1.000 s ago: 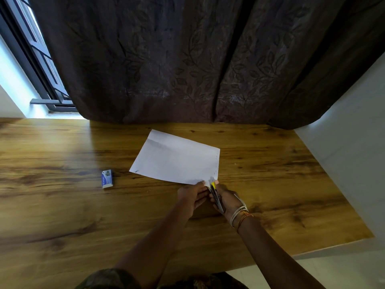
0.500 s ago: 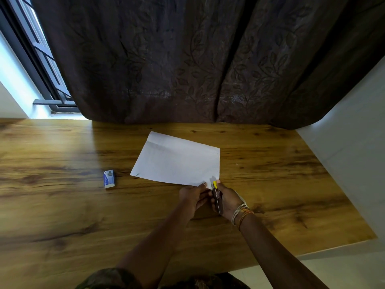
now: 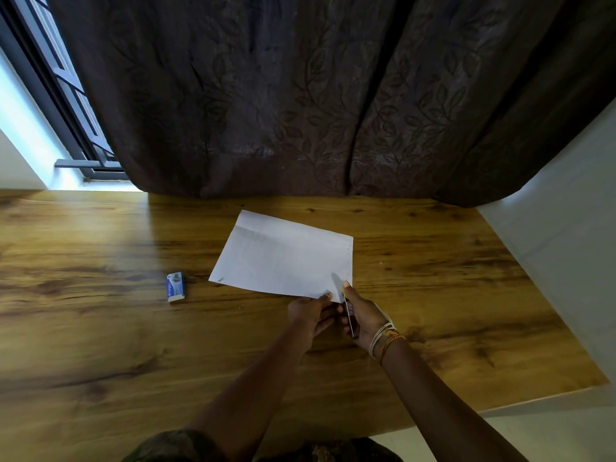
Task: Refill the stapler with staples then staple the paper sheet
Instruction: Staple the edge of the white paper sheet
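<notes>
A white paper sheet (image 3: 283,258) lies on the wooden table (image 3: 100,328), with a row of staples along its right edge. My right hand (image 3: 365,316) grips a small dark stapler (image 3: 350,315) with a yellow tip, its nose at the sheet's near right corner. My left hand (image 3: 311,315) pinches that same corner of the paper, right beside the stapler. A small blue and white staple box (image 3: 175,286) rests on the table to the left of the sheet.
A dark leaf-patterned curtain (image 3: 300,95) hangs behind the table's far edge. A window frame (image 3: 66,105) shows at the far left, and a white wall (image 3: 566,228) runs along the right. The table's near right edge (image 3: 533,400) borders a pale floor.
Both hands with the stapler have edged slightly up toward the sheet's near right corner; the paper and the staple box lie where they were.
</notes>
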